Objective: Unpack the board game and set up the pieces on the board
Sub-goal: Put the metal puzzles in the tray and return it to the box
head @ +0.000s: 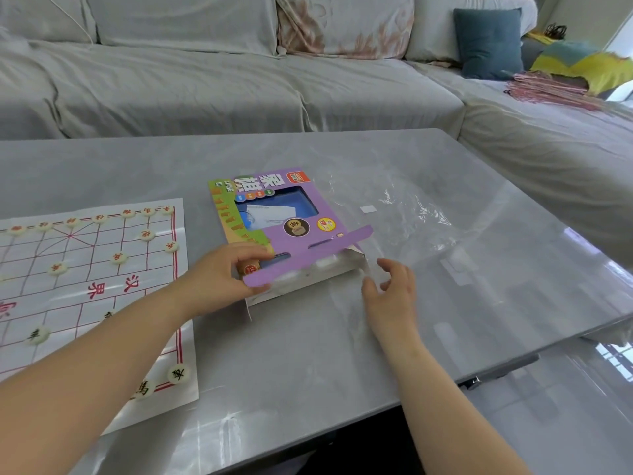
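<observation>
Pieces (178,374) are sitting on the paper board (58,303) at my left, red ones lining the far edge and dark ones spotting the near side, so I am judging the setup well along, though the board's left part is running out of view. I am now working on the box (329,241), which is lying flat on the table (308,354) just right of the board, its open end facing me. My left hand (226,272) is gripping the purple flap (294,265), fingers curled over it and thumb beneath, probably to pin the box while lifting the flap off the opening. My right hand (394,289) is hovering with fingers loosely spread and holding nothing, just beside the box's near right corner and over the clear plastic wrap (411,214), likely placed there for reaching inside. Whether anything is remaining in the box, I cannot tell.
</observation>
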{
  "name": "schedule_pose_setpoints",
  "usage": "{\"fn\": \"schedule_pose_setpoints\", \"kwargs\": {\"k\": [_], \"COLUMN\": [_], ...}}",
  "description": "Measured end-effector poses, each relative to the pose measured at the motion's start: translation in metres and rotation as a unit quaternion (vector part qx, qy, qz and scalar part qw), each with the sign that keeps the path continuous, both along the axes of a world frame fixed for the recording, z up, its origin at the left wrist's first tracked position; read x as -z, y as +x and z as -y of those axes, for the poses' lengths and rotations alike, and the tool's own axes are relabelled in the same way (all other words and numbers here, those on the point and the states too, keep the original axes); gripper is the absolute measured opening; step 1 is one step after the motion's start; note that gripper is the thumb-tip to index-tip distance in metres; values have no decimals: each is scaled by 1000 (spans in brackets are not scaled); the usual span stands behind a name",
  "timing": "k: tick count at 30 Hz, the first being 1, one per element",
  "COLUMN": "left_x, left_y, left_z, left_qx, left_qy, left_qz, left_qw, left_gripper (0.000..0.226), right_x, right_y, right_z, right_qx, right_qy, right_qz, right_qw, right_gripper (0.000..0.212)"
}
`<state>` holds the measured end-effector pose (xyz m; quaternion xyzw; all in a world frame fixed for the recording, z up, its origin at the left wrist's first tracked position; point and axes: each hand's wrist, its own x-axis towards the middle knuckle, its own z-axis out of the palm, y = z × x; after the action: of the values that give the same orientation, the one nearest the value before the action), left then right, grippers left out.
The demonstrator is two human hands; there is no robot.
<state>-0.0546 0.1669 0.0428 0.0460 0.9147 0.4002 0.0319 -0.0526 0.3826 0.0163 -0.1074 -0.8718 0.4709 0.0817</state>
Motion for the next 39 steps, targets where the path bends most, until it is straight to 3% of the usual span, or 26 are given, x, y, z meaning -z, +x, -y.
{"fn": "schedule_pose_setpoints", "kwargs": {"k": [5, 10, 17, 20, 25, 27, 31, 35, 39], "left_x": [14, 11, -35, -61, -92, -100, -116, -125, -137], "left_y": [6, 8, 15, 18, 28, 30, 25, 14, -2], "left_z": [-1, -3, 3, 10, 23, 23, 15, 12, 15], "left_qx": [-9, -56, -161, -143, -49, -45, -147, -193, -202], "left_qy": [-103, -20, 155, 240, 365, 378, 346, 299, 271], "left_qz": [-35, -85, -74, -61, -36, -41, -104, -135, -102], "left_qw": [994, 995, 972, 958, 929, 924, 921, 925, 936], "left_gripper": [38, 29, 29, 21, 29, 26, 10, 15, 6], "right_x": [-1, -10, -48, -74, -116, -130, -145, -152, -155], "right_y": [-30, -38, -28, -24, -16, -15, -14, -18, -29], "right_z": [-2, 0, 2, 4, 4, 4, 8, 13, 19], "right_qx": [-55, -62, -57, -53, -30, -27, -37, -41, -69], "right_qy": [173, 252, 73, -23, -36, -32, -12, -14, -79], "right_qz": [86, 97, -27, -66, -148, -169, -194, -206, -133], "right_qw": [980, 961, 995, 996, 988, 985, 980, 978, 986], "right_gripper": [28, 27, 18, 27, 39, 41, 36, 31, 28]}}
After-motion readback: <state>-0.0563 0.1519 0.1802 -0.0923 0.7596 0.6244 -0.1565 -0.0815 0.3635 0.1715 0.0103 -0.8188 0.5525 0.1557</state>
